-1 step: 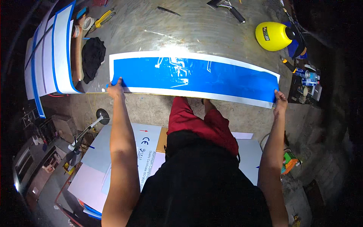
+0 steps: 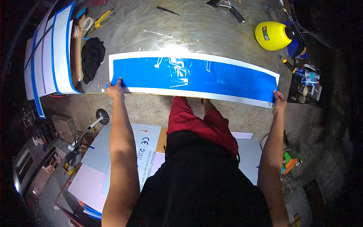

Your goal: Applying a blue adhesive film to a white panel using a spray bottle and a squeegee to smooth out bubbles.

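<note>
A long blue sheet with a white border (image 2: 223, 81) lies along the near edge of the metal worktable (image 2: 136, 34), its glossy face catching the light. At its lower left corner my left hand (image 2: 115, 90) is closed on the edge, thumb on top and the other fingers mostly hidden. My right hand (image 2: 280, 101) pinches the lower right corner between thumb and bent fingers. Close to my left hand lies a crumpled black cloth (image 2: 93, 58).
White panels with blue edging (image 2: 62, 49) stand at the left. A yellow spray bottle (image 2: 270, 36) is at the right, beside several cans (image 2: 302, 73). Farther back lie a black-handled tool (image 2: 236, 14) and yellow-handled scissors (image 2: 103, 19). Behind me are stacked boards (image 2: 92, 172) and a fan (image 2: 102, 116).
</note>
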Available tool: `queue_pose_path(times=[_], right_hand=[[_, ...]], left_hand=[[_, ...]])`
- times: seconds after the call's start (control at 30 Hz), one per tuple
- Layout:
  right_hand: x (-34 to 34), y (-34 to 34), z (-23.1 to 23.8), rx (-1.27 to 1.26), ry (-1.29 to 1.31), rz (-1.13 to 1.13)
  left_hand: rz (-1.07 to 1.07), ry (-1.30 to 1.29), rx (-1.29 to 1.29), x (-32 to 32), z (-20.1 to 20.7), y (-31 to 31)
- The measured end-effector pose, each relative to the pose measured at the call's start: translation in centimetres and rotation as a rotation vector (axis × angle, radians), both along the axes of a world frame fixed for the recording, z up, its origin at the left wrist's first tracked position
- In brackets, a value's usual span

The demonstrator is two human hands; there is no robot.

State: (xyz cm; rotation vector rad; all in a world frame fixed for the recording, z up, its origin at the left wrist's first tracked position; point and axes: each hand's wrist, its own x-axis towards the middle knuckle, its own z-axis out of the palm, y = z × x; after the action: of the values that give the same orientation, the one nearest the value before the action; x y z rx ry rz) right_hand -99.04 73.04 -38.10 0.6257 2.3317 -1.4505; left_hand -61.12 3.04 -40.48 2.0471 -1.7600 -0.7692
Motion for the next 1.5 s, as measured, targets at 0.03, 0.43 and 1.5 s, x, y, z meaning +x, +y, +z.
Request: queue_pose_path(times=[0.03,0.43,1.5], right_hand=[[0.2,0.9,-1.1,0.006,0.003,-0.003],[1.0,-0.1,-2.3,0.196,-0.062,-0.048],[0.5,1.0,-4.6,0.176,-0.026,0.000]], left_hand=[[-0.012,0.004,0.031,0.0,0.0,0.0],[0.002,0.100,0.027,0.0,-1.0,-0.4],[-0.069,-0.172,-0.041,1.6,-1.2,-1.1]])
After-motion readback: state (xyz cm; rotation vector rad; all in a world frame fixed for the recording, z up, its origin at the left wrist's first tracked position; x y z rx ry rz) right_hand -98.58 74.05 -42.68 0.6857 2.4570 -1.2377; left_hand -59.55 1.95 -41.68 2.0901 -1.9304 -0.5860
